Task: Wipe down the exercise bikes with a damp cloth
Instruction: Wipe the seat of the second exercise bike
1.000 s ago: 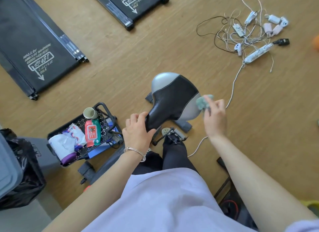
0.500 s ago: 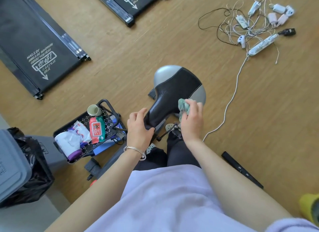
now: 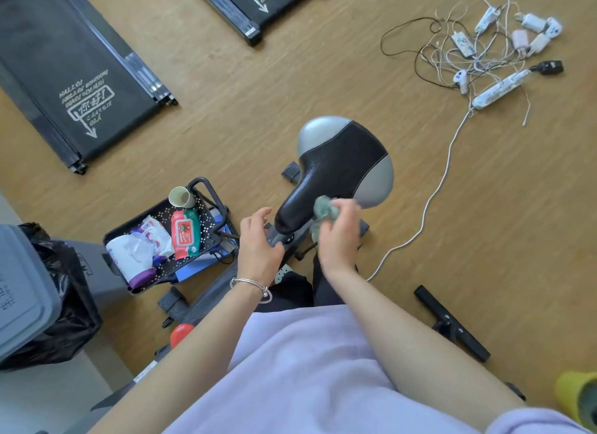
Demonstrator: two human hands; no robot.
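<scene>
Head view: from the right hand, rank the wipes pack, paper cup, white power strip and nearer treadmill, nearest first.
From the right hand, which holds the cloth:
1. Wipes pack, in the black tray to its left.
2. Paper cup, at the tray's far corner, further left.
3. White power strip, on the floor up and to the right.
4. Nearer treadmill, far left.

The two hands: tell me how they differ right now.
The right hand grips a crumpled green cloth against the narrow nose of the bike saddle; the left hand holds nothing. The right hand's fingers curl shut around the cloth; the left hand's are spread open beside the saddle, apparently not touching it. Only the left wrist wears a silver bracelet. Both are bare.
</scene>
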